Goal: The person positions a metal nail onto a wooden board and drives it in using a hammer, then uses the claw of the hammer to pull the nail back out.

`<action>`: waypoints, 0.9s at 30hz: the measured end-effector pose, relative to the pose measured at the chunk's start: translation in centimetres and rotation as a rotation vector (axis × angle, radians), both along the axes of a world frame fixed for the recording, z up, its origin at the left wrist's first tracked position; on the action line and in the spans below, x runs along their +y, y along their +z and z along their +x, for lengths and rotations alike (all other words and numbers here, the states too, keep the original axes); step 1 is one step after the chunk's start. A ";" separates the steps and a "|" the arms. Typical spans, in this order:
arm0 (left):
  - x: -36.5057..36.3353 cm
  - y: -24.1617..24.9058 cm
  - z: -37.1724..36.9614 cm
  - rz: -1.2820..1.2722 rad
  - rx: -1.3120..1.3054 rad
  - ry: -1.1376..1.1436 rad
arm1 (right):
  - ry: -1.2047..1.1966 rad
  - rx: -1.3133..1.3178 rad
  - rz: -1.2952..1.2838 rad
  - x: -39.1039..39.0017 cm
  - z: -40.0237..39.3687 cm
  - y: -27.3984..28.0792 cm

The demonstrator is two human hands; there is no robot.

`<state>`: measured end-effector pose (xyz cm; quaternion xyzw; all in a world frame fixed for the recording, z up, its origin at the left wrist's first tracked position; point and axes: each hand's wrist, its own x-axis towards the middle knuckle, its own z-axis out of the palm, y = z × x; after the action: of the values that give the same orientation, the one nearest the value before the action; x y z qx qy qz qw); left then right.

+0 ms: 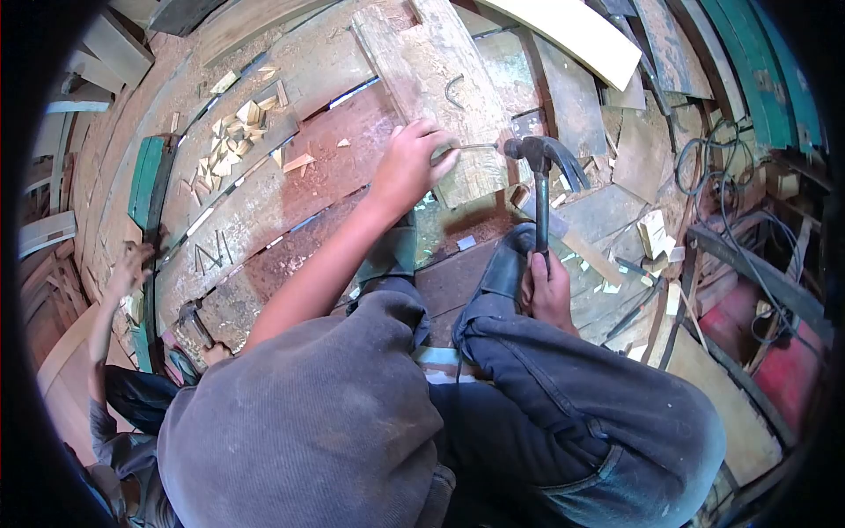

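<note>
Between the thumb and fingers of my left hand (414, 163) is a long thin nail (478, 145), pointing to the right low over a worn wooden board (480, 180). My right hand (549, 286) grips the handle of a claw hammer (540, 198), low down. The hammer's striking face is right at the nail's outer end, and its claw points right. A bent piece of metal (454, 91) lies on the same board, beyond my left hand.
Wood offcuts (236, 136) lie heaped at the left, with several loose nails (212, 253) nearer. A co-worker's hand (130, 268) is at the far left; their other hand (216, 354) is by another hammer (194, 322). Coiled cable (723, 176) lies right.
</note>
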<state>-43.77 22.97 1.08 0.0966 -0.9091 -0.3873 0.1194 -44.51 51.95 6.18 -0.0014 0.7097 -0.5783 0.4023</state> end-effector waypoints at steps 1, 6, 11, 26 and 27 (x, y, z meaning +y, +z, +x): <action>0.0 -0.1 0.0 0.010 -0.006 -0.006 | -0.004 -0.014 -0.008 0.0 0.0 0.0; 0.3 0.4 0.0 -0.013 -0.027 -0.020 | -0.014 -0.052 -0.013 0.0 0.1 -0.5; 0.5 -0.4 0.2 -0.073 0.058 -0.011 | 0.032 0.012 0.033 0.7 0.2 -1.4; 0.9 -1.3 0.7 -0.099 0.143 0.015 | 0.196 0.313 0.137 -1.0 -0.8 -1.8; 0.8 -1.2 0.8 -0.081 0.141 0.011 | 0.210 0.353 0.153 -1.0 -0.9 -1.6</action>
<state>-42.95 23.80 -0.15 0.0694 -0.9128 -0.3554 0.1890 -45.40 50.91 4.57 -0.1462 0.8069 -0.4685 0.3288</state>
